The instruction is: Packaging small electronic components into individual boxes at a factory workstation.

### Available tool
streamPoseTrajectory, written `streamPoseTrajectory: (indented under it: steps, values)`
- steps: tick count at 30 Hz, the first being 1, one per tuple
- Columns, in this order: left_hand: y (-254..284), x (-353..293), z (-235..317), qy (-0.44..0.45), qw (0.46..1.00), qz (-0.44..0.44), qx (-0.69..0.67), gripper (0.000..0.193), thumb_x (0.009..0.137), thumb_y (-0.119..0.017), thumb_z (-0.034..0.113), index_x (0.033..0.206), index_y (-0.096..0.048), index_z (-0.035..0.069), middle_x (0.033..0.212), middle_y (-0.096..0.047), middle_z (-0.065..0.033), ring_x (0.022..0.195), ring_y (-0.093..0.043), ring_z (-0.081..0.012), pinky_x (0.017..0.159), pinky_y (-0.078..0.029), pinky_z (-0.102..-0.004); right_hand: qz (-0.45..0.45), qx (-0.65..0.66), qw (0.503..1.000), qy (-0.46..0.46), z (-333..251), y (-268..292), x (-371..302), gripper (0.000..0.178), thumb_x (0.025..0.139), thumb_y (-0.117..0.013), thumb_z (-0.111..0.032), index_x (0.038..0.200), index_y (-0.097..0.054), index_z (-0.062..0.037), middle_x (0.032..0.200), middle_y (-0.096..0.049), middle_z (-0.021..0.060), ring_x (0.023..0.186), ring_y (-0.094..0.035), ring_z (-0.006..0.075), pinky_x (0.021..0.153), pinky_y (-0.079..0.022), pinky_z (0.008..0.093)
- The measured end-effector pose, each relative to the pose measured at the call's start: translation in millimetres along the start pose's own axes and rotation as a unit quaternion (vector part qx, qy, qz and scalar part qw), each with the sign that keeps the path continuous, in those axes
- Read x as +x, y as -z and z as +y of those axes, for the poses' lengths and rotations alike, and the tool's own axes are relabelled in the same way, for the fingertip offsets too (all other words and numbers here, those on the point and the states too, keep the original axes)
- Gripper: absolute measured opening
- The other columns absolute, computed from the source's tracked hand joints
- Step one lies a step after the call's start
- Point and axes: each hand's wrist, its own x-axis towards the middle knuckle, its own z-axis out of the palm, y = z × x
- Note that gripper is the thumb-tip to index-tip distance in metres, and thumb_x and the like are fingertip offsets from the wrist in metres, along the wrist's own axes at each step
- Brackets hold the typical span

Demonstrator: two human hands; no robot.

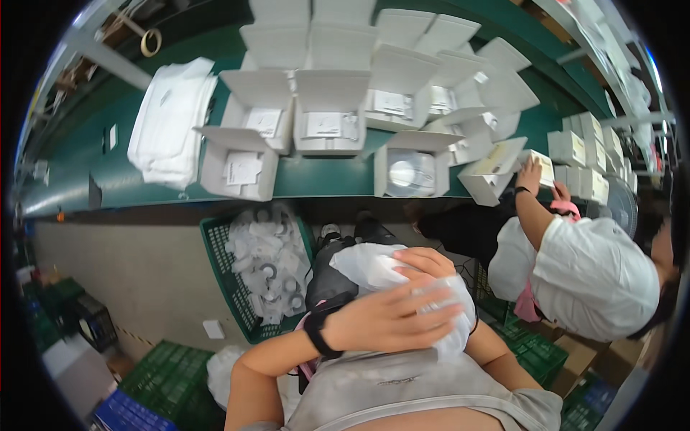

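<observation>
A white plastic bag (370,266), wrapped loosely round something I cannot make out, rests in my lap against my body. My right hand (425,263) grips it from above, fingers curved over the plastic. My left hand (394,320), with a black band at the wrist, lies across the bag's near side. Its fingers are stretched out and somewhat blurred by motion. On the bench ahead stands an open white box (412,172) with a clear-wrapped round item inside. Other open white boxes (329,115) hold leaflets and small parts.
A green crate (215,248) of bagged parts stands on the floor left of my legs. Flat white bags (171,122) lie stacked on the green bench (316,178). At right, a co-worker (575,266) handles a small box (539,169) near stacked cartons (593,154).
</observation>
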Motion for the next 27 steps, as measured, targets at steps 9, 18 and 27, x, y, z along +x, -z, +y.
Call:
streamPoseTrajectory:
  steps: [9,18,27]
  values:
    - [3,-66,-30,0.364,0.865,0.089,-0.334,0.097,0.068,-0.079,0.032,0.139,-0.017,0.008,0.14,-0.032,-0.0223,0.128,-0.035,-0.0349,0.104,-0.031,-0.0467,0.234,0.057,0.953,0.183,-36,19,-5,0.015,0.08,-0.06,-0.011,0.094,-0.065,-0.007,0.109,-0.061,0.0145,0.1,-0.054,0.0294,0.082,-0.047,0.0434]
    - [86,-30,-25,-0.047,0.999,0.009,0.013,0.03,0.072,-0.063,0.003,0.094,-0.045,0.01,0.104,-0.055,-0.0111,0.093,-0.057,-0.0294,0.086,-0.051,-0.0445,0.088,0.189,0.972,-0.113,-65,36,12,0.049,0.098,-0.029,-0.036,0.128,-0.047,-0.0016,0.129,-0.05,0.0161,0.123,-0.042,0.03,0.104,-0.029,0.0423]
    - [102,-6,-9,-0.112,0.942,-0.28,0.148,0.02,0.076,-0.059,0.012,0.089,-0.044,0.015,0.126,-0.049,-0.0027,0.12,-0.045,-0.0247,0.106,-0.036,-0.045,-0.158,-0.134,0.975,-0.08,-38,-2,21,0.062,0.07,-0.06,-0.009,0.126,-0.041,0.0072,0.122,-0.049,0.0231,0.081,-0.062,0.0275,0.072,-0.051,0.0361]
